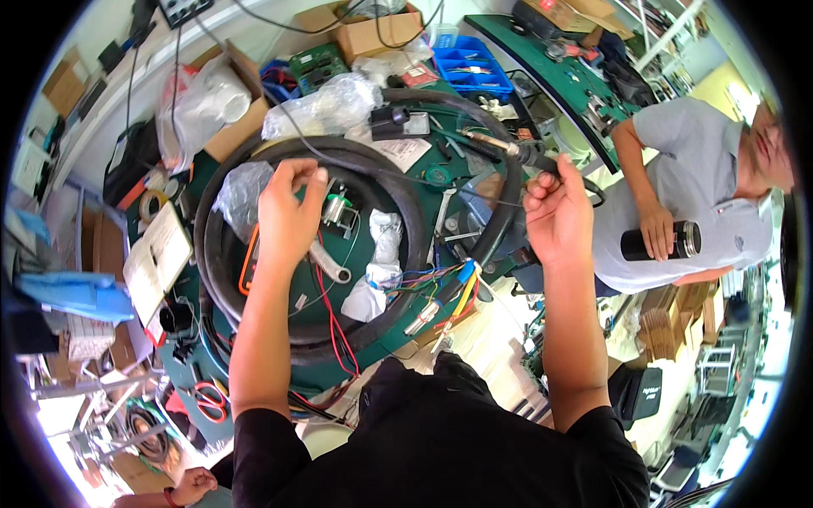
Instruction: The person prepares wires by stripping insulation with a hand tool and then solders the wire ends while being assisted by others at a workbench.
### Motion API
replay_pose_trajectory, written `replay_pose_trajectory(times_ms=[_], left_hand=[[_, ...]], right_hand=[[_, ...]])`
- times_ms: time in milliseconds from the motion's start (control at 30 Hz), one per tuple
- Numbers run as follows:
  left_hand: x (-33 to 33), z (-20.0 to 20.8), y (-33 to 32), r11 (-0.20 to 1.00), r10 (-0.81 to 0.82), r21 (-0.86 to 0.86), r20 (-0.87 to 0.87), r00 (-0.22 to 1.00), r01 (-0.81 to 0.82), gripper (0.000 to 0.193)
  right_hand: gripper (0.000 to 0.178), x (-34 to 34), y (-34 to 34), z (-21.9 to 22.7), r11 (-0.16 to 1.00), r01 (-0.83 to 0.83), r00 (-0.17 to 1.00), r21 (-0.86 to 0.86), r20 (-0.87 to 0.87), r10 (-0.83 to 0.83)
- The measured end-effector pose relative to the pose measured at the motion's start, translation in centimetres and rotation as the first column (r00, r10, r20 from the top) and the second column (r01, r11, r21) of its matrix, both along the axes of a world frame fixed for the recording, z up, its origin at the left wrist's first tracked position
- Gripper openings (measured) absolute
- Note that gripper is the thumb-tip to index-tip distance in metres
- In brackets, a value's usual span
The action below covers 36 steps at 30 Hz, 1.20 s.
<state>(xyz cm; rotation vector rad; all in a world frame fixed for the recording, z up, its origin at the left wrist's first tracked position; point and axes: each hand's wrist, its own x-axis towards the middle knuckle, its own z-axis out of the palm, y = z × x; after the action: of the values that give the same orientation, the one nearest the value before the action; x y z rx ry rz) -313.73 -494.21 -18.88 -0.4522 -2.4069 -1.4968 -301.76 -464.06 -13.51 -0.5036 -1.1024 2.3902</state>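
My left hand (290, 212) is raised over the coiled thick black cable (203, 229), its thumb and fingers curled toward each other; whether anything is between them is hidden. My right hand (561, 212) is palm up, fingers curled in a pinch at a thin grey cable (423, 180). That cable sags across the table and passes close by my left fingertips. Behind my right hand is a black cable fitting with a metal tip (491, 141). Inside the coil lie a small metal-and-green device (339, 210), a wrench (329, 261) and a white wrapped piece (384, 245).
The thick cable's stripped end (461, 292) shows coloured wires near the table's front edge. An open notebook (159, 258) and red-handled scissors (208, 401) lie left. A blue parts tray (471, 68) stands behind. To the right, a co-worker's hand (655, 227) holds a black bottle (637, 245).
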Motion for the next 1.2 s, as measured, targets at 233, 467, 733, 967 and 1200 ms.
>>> replay_pose_trajectory(times_ms=[233, 467, 733, 967, 1200], left_hand=[[-12.4, -3.1, 7.7, 0.855, -0.261, -0.45, 0.055, 0.964, 0.257, 0.046], [-21.1, -12.1, 14.1, 0.627, -0.301, -0.715, 0.144, 0.943, 0.31, 0.06], [-24.5, -14.3, 16.5, 0.608, -0.085, -0.745, 0.283, 0.955, 0.275, 0.073], [-24.1, -13.9, 17.0, 0.61, -0.166, -0.727, 0.274, 0.947, 0.317, 0.069], [-22.9, -9.5, 15.3, 0.732, -0.356, -0.604, 0.057, 0.933, 0.316, 0.062]], right_hand=[[0.022, 0.5, -0.5, -0.9, 0.995, 0.094, 0.994, -0.026, 0.049, -0.093], [0.026, 1.0, -0.3, -2.0, 0.979, 0.186, 0.977, -0.079, 0.116, -0.177], [0.029, 0.6, 0.3, -2.8, 0.982, 0.188, 0.971, -0.029, 0.157, -0.181], [0.028, -0.3, 0.1, -3.3, 0.985, 0.169, 0.974, -0.028, 0.159, -0.163], [0.027, -1.7, -0.2, -3.4, 0.976, 0.208, 0.974, -0.06, 0.109, -0.201]])
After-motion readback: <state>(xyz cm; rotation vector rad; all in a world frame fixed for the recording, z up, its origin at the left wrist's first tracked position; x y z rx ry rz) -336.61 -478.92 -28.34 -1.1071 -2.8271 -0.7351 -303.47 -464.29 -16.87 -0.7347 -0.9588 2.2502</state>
